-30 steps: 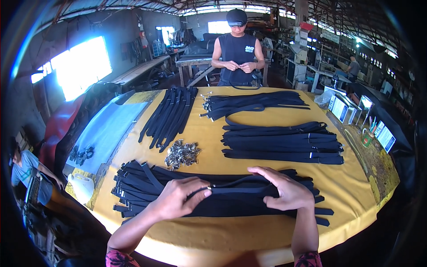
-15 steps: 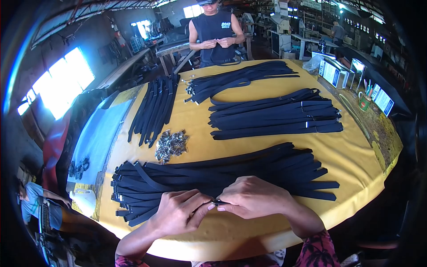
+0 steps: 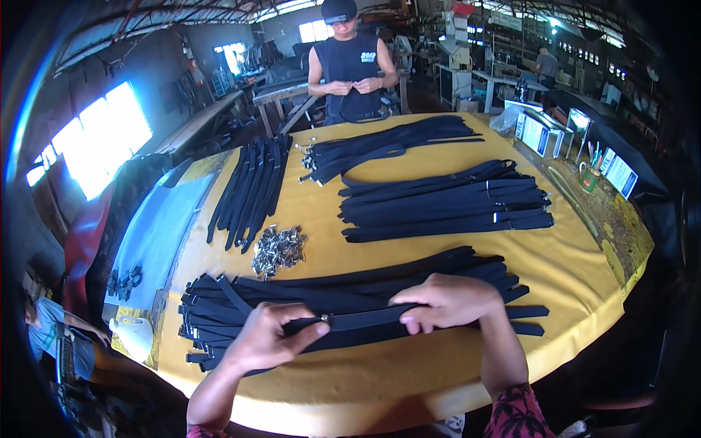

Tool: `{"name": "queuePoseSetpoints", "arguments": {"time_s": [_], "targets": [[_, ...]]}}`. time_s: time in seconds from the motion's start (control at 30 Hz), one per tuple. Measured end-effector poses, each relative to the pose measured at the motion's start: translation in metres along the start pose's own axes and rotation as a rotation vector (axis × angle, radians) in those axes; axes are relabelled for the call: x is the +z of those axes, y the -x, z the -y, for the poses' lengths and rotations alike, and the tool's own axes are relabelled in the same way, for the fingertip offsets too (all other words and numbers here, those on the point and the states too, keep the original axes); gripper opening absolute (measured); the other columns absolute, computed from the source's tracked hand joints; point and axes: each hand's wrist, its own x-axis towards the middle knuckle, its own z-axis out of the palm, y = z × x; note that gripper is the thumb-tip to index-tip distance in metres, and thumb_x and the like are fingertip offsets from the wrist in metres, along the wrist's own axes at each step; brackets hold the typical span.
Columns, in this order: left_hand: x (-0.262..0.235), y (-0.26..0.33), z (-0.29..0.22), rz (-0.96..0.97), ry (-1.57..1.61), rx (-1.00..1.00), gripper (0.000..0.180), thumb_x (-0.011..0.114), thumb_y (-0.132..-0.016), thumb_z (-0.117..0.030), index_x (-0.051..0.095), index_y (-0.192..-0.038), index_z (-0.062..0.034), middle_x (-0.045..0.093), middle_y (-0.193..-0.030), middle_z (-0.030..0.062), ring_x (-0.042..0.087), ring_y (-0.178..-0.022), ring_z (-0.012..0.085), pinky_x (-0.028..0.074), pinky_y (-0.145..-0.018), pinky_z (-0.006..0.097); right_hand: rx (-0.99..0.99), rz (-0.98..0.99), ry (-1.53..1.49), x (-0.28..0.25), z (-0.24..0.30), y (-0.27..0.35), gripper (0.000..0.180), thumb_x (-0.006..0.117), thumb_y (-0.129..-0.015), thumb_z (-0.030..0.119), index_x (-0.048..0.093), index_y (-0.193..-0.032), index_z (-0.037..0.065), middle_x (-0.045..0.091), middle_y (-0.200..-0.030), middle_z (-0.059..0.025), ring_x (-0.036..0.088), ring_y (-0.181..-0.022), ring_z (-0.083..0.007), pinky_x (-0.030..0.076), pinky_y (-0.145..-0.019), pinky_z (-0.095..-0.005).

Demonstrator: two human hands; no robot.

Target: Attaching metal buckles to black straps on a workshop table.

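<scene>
A black strap (image 3: 369, 319) stretches between my two hands above the near edge of a yellow-covered table. My left hand (image 3: 270, 339) is closed on one end, thumb and forefinger pinching it beside a small shiny metal piece (image 3: 325, 318). Farther along, my right hand (image 3: 451, 301) grips the strap between thumb and curled fingers. Right beneath lies a large pile of black straps (image 3: 343, 282), many of their ends lined up at the left. Just beyond that pile sits a heap of small silver metal fittings (image 3: 279, 252).
More black straps lie in bundles at the far left (image 3: 252, 190), centre right (image 3: 445, 204) and back (image 3: 394, 146). A person (image 3: 349, 73) stands across the table (image 3: 409, 259), hands together. A white jug (image 3: 133, 336), boxes (image 3: 542, 131) and a pen cup (image 3: 588, 177) flank it.
My hands were close together at a small dark piece; now they are apart, with the strap drawn out between them. The right hand has moved right and up, the left slightly left.
</scene>
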Motion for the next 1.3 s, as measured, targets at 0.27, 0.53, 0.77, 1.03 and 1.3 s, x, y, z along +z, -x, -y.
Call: {"name": "queuePoseSetpoints", "arguments": {"time_s": [0.27,0.53,0.77,1.03,1.3], "targets": [[-0.064,0.031,0.044,-0.104,0.022,-0.229,0.022,0.076,-0.088,-0.014,0.068,-0.077,0.0021,0.062,-0.066,0.0032,0.051,-0.062,0.0073,0.039,-0.057,0.028,0.125,-0.163,-0.190,-0.060,-0.052,0.072,0.024,0.057,-0.101,0.018,0.063,-0.113,-0.002,0.074,-0.091,-0.0082,0.064,-0.063,-0.0109,0.050,-0.062,-0.0245],[-0.080,0.023,0.080,-0.164,0.194,-0.298,0.026,0.075,-0.089,-0.010,0.059,-0.070,-0.0004,0.054,-0.064,-0.0043,0.043,-0.061,0.0036,0.033,-0.055,0.023,0.121,-0.457,-0.491,-0.092,-0.142,0.155,0.030,0.063,-0.098,0.020,0.063,-0.114,-0.004,0.074,-0.096,-0.0133,0.070,-0.075,-0.0161,0.056,-0.070,-0.0279],[-0.038,-0.067,0.098,-0.050,0.118,-0.173,0.021,0.069,-0.093,-0.009,0.060,-0.077,0.0002,0.050,-0.064,-0.0036,0.042,-0.057,0.0036,0.033,-0.052,0.024,0.387,-0.954,-0.459,-0.143,-0.192,0.200,0.027,0.071,-0.092,0.014,0.066,-0.113,-0.003,0.068,-0.088,-0.0051,0.068,-0.074,-0.0133,0.058,-0.066,-0.0267],[0.067,-0.232,0.140,0.085,0.309,-0.139,0.031,0.066,-0.098,-0.031,0.062,-0.083,-0.0040,0.049,-0.064,-0.0040,0.044,-0.058,0.0052,0.036,-0.054,0.025,0.674,-1.744,-0.014,-0.210,-0.270,0.200,0.044,0.077,-0.085,0.021,0.060,-0.119,-0.002,0.071,-0.091,-0.0122,0.070,-0.081,-0.0194,0.056,-0.071,-0.0332],[0.114,-0.264,0.243,-0.113,0.109,-0.137,0.028,0.072,-0.093,-0.024,0.063,-0.082,0.0003,0.060,-0.067,0.0026,0.054,-0.060,0.0112,0.044,-0.058,0.029,0.664,-2.037,0.194,-0.145,-0.300,0.164,0.032,0.069,-0.090,0.031,0.067,-0.105,0.003,0.065,-0.102,-0.0211,0.065,-0.096,-0.0386,0.051,-0.086,-0.0474]]}}
